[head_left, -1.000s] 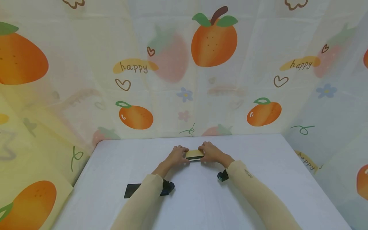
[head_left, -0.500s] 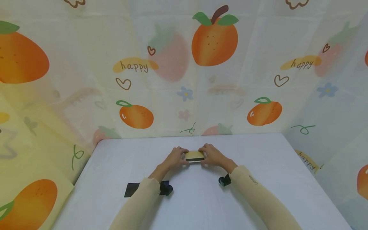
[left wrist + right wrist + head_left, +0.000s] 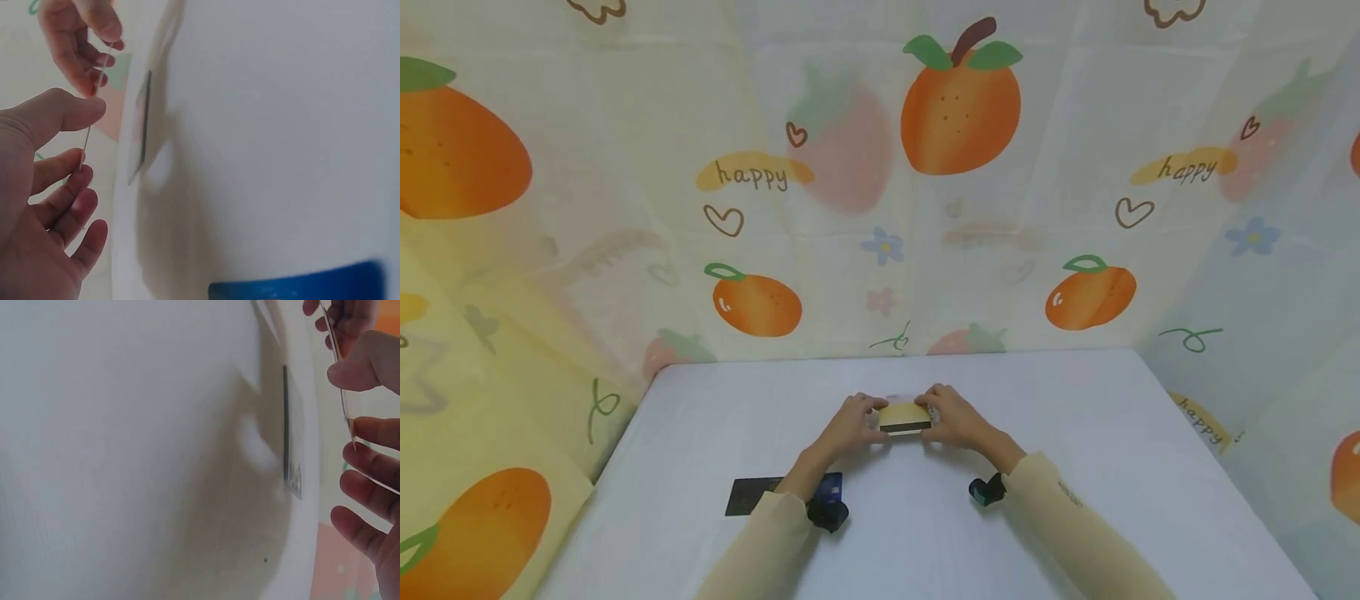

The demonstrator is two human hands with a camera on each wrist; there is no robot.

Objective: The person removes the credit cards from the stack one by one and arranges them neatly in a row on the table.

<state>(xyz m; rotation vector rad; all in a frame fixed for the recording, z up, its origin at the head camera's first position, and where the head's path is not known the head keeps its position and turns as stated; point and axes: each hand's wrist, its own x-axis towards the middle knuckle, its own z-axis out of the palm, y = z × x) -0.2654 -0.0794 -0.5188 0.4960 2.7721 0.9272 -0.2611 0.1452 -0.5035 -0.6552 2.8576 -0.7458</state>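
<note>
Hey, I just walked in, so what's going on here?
A person's left hand and right hand pinch a thin, rectangular yellow card with a black stripe by opposite ends, raised above a white tabletop. A pale, flat card with a dark edge lies beyond it. Nearer the person lies a flat, dark card, partly hidden.

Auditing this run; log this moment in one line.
left hand: pinches yellow card | right hand: pinches same card | black card: on table

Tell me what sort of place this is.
Likely a makeshift recording booth: a white table, fruit-print sheets hung behind it and along both sides, and small black wrist-worn devices.
</note>
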